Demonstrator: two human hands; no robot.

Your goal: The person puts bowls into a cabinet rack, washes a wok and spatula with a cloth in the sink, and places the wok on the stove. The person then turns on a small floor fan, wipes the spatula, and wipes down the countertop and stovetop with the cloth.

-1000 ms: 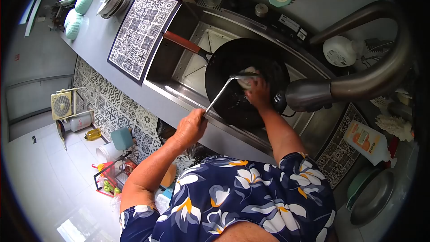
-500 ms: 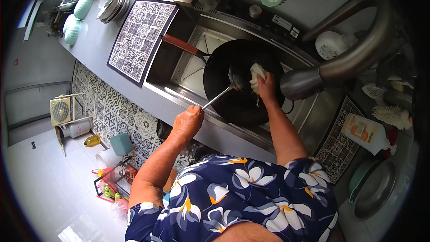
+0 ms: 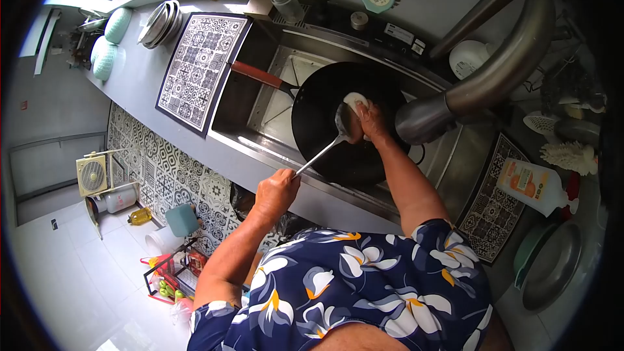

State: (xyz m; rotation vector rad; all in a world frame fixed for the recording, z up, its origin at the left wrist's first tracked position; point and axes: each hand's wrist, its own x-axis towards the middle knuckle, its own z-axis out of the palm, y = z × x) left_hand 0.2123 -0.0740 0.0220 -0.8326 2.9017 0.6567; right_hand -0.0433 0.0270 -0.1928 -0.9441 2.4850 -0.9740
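My left hand [image 3: 277, 193] is closed round the handle of a long metal spatula [image 3: 323, 152]. Its head is up over a black wok [image 3: 318, 104], which sits in the sink with its red-brown handle [image 3: 259, 74] pointing up and left. My right hand [image 3: 370, 121] presses a wet-looking whitish cloth [image 3: 355, 99] against the spatula's head. The fingers partly hide both the cloth and the head.
The large curved faucet [image 3: 448, 107] reaches over the wok's right side. Patterned mats [image 3: 201, 68] lie on both sides of the steel sink [image 3: 263, 146]. A spray bottle [image 3: 530, 185], basins [image 3: 552, 266] and stacked metal bowls [image 3: 159, 24] stand on the counter.
My right hand has brought the cloth leftward from beside the spatula onto its head. The left hand keeps its grip on the handle. The view has shifted slightly.
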